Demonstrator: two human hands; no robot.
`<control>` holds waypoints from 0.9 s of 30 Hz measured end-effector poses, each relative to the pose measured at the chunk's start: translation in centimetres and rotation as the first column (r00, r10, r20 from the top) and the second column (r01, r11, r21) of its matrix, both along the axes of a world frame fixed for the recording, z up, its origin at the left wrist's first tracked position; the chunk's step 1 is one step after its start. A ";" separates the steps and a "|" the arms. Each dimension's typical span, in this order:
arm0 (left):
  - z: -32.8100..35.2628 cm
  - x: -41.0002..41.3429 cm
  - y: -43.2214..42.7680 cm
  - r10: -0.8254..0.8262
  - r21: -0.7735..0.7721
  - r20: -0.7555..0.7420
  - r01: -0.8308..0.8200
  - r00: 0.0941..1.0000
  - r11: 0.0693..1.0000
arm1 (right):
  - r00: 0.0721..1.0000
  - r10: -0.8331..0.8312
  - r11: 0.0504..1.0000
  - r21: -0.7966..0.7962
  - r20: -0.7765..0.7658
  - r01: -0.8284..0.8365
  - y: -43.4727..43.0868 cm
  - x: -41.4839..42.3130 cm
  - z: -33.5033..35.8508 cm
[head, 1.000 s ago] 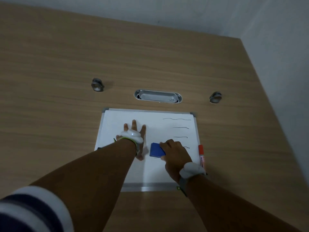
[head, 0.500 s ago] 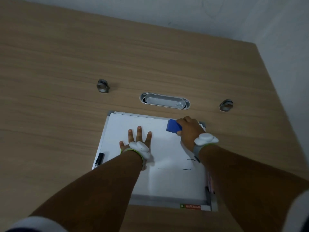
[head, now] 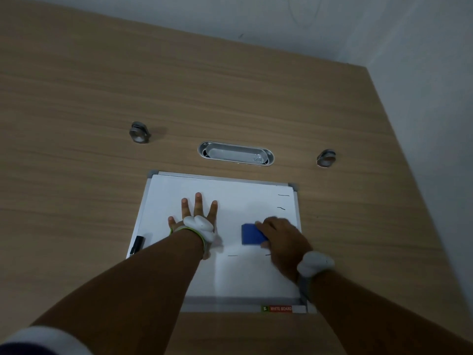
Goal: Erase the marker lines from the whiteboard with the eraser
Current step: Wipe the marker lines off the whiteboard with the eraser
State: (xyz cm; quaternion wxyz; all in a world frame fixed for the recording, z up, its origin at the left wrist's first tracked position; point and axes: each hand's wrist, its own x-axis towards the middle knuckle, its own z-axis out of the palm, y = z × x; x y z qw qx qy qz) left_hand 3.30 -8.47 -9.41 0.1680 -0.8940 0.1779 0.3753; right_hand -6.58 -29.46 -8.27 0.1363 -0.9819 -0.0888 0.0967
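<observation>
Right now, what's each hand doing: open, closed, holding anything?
Left hand: open, fingers spread, pressed flat on the whiteboard, holding nothing.
Right hand: closed on the blue eraser, which sits on the board.

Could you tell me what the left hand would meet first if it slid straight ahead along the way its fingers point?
The left hand lies flat on the whiteboard, fingers pointing to its far edge. The white surface ahead looks bare, so it would likely meet the far frame first, then open table.

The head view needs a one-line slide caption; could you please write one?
Left hand flat on the whiteboard while the right hand presses the blue eraser near leftover marker lines.
</observation>
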 end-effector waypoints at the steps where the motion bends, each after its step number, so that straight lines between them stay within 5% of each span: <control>1: -0.1 -0.1 0.1 -0.009 0.010 0.008 0.009 1.000 1.000 | 0.999 -0.040 0.999 0.006 -0.010 0.040 -0.6 1.5 0.0; 8: -0.3 0.1 0.1 0.039 -0.034 -0.015 -0.039 0.999 0.999 | 0.974 -0.222 0.975 -0.038 -0.048 0.220 -3.9 9.3 0.2; 20: 0.6 -0.1 0.1 0.005 -0.010 -0.018 -0.005 1.000 1.000 | 0.974 -0.223 0.974 0.032 0.025 0.222 1.4 -4.6 0.1; 27: 0.7 0.0 0.0 0.035 -0.049 -0.019 -0.036 0.999 0.998 | 0.955 -0.291 0.956 -0.072 -0.065 0.286 -2.3 4.7 1.0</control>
